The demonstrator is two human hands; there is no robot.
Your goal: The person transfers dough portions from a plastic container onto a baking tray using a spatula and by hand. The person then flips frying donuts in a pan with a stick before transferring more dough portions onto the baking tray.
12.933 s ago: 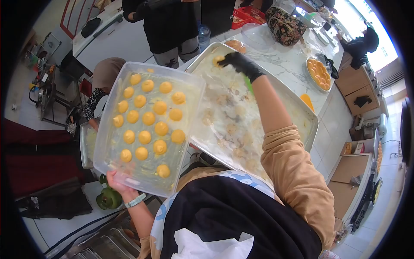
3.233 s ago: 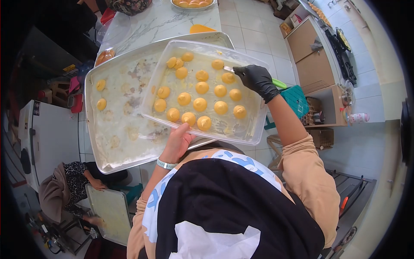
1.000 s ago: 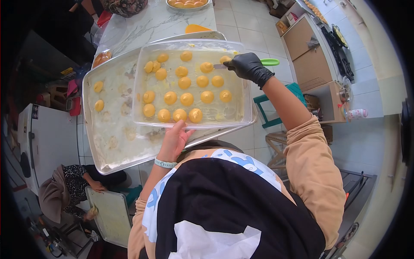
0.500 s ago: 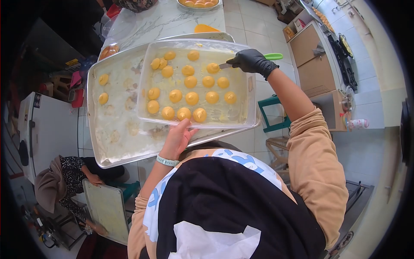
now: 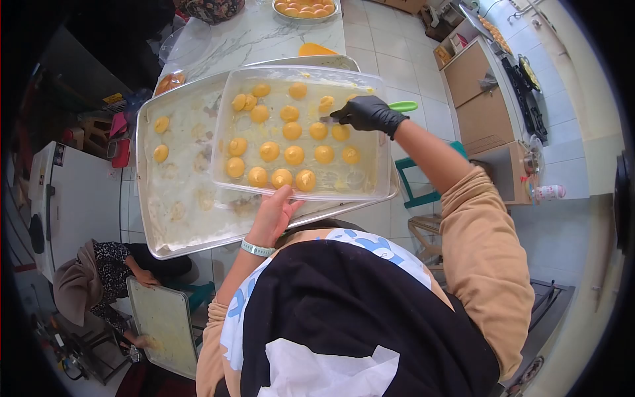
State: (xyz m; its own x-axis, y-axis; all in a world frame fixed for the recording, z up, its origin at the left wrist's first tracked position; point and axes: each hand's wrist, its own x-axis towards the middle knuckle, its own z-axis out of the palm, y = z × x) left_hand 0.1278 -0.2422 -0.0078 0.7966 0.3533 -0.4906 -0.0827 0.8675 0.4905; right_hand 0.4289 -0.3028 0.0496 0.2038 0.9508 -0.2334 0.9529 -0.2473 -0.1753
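My right hand [image 5: 368, 115], in a black glove, is closed on a green-handled spatula [image 5: 402, 106]. Its thin metal blade lies low over the clear plastic container [image 5: 370, 178], close to a yellow-orange dome-shaped piece [image 5: 319, 130]. Several such pieces, some with pointed or swirled tops, sit in loose rows inside. My bare left hand [image 5: 272, 215] grips the container's near rim, thumb on top and the other fingers partly hidden beneath. Under the container is a large metal baking tray [image 5: 185, 231], with two more domes [image 5: 161, 153] at its left side.
A marble-patterned table [image 5: 258, 33] extends beyond the tray. On it are an orange scraper-like piece [image 5: 316, 49] and a pan of round buns [image 5: 304, 16]. At lower left, another person [image 5: 109, 278] handles a metal tray [image 5: 165, 324]. A green stool [image 5: 423, 175] stands at right.
My right hand and the spatula have moved slightly left and toward me, from the upper right dome to the row below. My left hand stays on the rim.
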